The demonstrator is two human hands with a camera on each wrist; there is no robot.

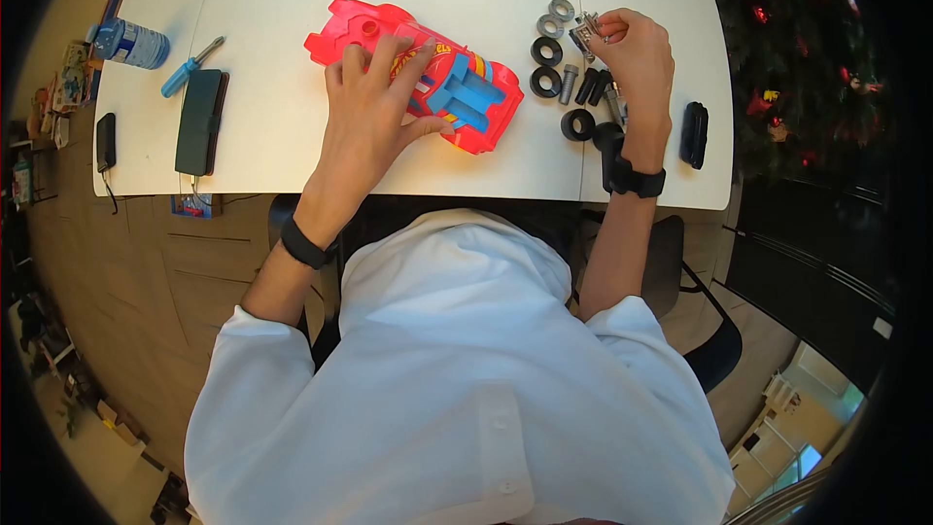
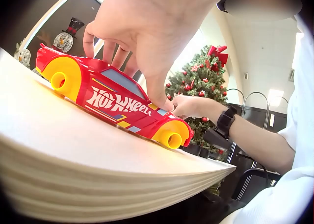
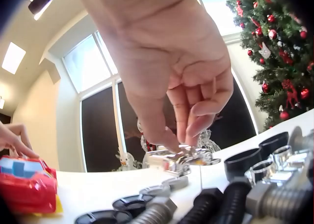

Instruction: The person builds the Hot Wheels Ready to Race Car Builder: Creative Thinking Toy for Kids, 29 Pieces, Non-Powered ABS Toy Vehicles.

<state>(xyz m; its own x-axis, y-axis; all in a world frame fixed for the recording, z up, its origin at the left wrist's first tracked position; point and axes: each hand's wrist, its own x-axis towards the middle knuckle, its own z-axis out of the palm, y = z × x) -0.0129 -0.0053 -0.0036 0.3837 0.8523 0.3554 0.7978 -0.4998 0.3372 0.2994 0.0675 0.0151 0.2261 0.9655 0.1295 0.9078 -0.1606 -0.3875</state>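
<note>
A red Hot Wheels toy car body (image 1: 442, 63) with a blue inset sits on the white table, yellow wheel hubs (image 2: 171, 139) bare on its side. My left hand (image 1: 369, 117) holds it from above, thumb near the front window and fingers spread across the roof. To the right, my right hand (image 1: 641, 58) pinches a small chrome part that looks like a toy engine (image 1: 585, 32) between thumb and fingertips, low over the table. Beside that hand lie black tyres (image 1: 545, 83), grey rims (image 1: 561, 9), and grey and black toy bolts (image 1: 569, 84).
A blue-handled screwdriver (image 1: 192, 66), a dark phone case (image 1: 201, 123) and a blue-capped bottle (image 1: 131, 43) lie at the table's left. Right of my wrist is a black case (image 1: 693, 135). A decorated Christmas tree (image 1: 787, 58) stands past the right edge.
</note>
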